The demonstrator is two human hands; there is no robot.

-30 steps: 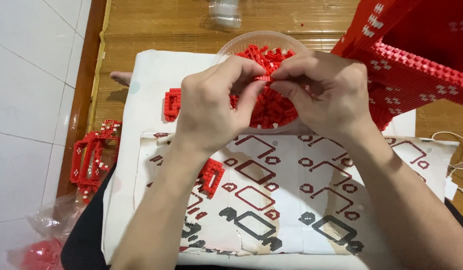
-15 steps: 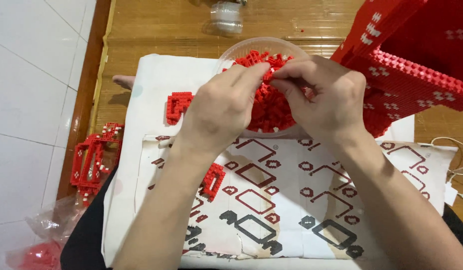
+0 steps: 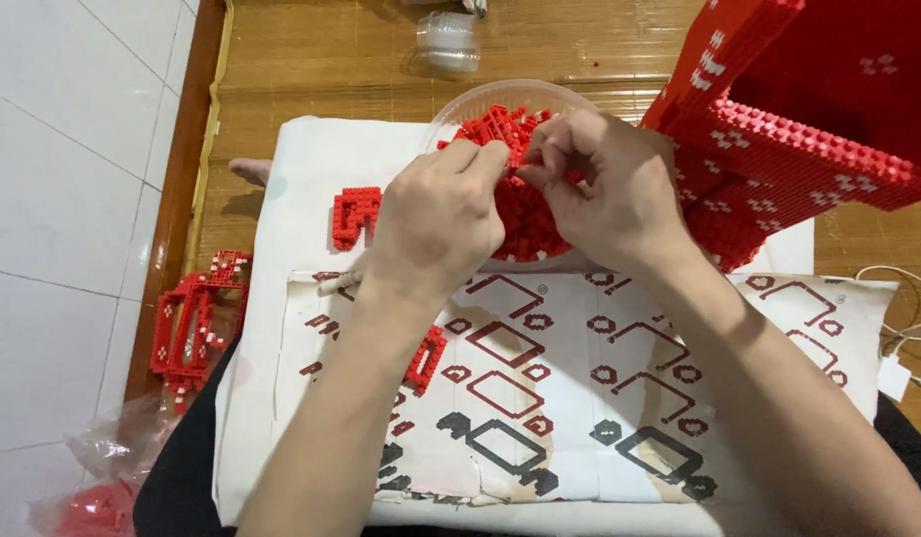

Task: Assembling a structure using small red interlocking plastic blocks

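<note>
My left hand point(image 3: 436, 224) and my right hand point(image 3: 605, 189) meet over a clear plastic bowl point(image 3: 480, 99) heaped with small red bricks point(image 3: 525, 214). Both sets of fingertips pinch together around a tiny red brick piece at the middle, mostly hidden by the fingers. A small red built section point(image 3: 353, 214) lies on the white cloth just left of my left hand. Another red piece point(image 3: 426, 358) lies under my left forearm.
A large red brick structure point(image 3: 789, 139) with white marks rises at the right. White cloth with red and black shapes point(image 3: 580, 398) covers my lap. Red built frames point(image 3: 192, 318) lie on the floor left. A plastic bag point(image 3: 92, 487) sits bottom left; a white cable point(image 3: 903, 328) at right.
Both hands have shifted slightly up and away over the bowl, still pinched together on the small piece.
</note>
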